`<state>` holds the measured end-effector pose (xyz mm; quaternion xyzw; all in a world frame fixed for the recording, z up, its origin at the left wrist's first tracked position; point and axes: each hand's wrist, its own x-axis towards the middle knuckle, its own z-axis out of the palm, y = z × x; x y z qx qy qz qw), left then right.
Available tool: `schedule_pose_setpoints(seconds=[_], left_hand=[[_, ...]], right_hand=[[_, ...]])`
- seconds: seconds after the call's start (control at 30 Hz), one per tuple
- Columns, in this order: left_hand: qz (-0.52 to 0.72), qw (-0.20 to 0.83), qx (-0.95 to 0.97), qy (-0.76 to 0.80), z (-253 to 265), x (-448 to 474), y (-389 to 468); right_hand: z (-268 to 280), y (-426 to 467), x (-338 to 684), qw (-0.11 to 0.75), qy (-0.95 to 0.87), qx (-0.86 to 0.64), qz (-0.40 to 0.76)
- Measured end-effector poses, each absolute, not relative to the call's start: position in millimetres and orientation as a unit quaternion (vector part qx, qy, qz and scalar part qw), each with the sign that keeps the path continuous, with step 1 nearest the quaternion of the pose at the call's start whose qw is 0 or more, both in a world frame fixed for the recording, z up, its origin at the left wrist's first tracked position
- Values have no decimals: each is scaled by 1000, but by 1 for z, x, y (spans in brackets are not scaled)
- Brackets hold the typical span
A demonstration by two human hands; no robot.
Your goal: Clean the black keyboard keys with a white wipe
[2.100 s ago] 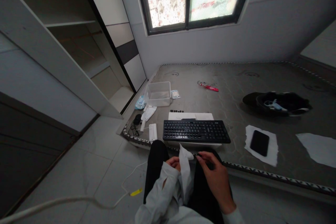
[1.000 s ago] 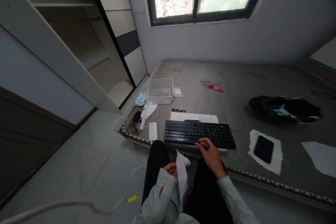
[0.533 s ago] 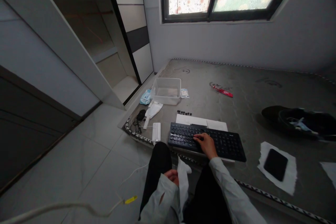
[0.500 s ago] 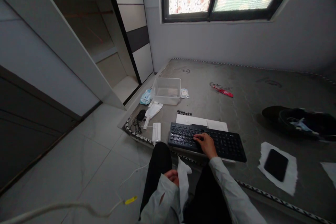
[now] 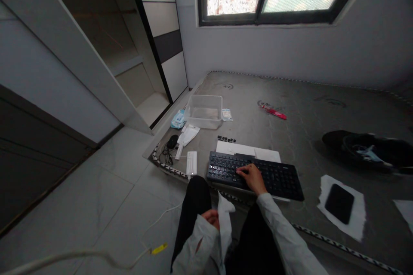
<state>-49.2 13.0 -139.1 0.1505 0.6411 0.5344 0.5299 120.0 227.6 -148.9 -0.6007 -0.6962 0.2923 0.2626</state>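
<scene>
Nearest, the left hand (image 5: 211,218) rests in the lap, fingers curled closed on a white cloth (image 5: 225,223) that stands up between the knees. Just beyond, the right hand (image 5: 252,177) lies on the black keyboard (image 5: 254,175), which sits at the near edge of the mattress (image 5: 290,107); its fingers are bent down onto the keys left of centre, and whether they pinch a keycap or only press cannot be told. Judging by the layout, the work on the keys looks partly done: a short row of loose black keycaps (image 5: 226,139) lies behind the keyboard, just past the white sheet (image 5: 248,152) under its far edge, while nearly all keys sit in place. So the keyboard is directly under the right hand, and the cloth is apart from it. Farther back stands a clear plastic box (image 5: 204,111), and a phone (image 5: 339,197) lies on paper to the right.
</scene>
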Motion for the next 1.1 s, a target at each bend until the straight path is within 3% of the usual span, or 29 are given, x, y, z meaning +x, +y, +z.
schedule_pose_setpoints(seconds=[1.1], left_hand=[[533,515,172,649,-143,-47,15]], right_hand=[[-148,224,115,269,-676,-630,272]])
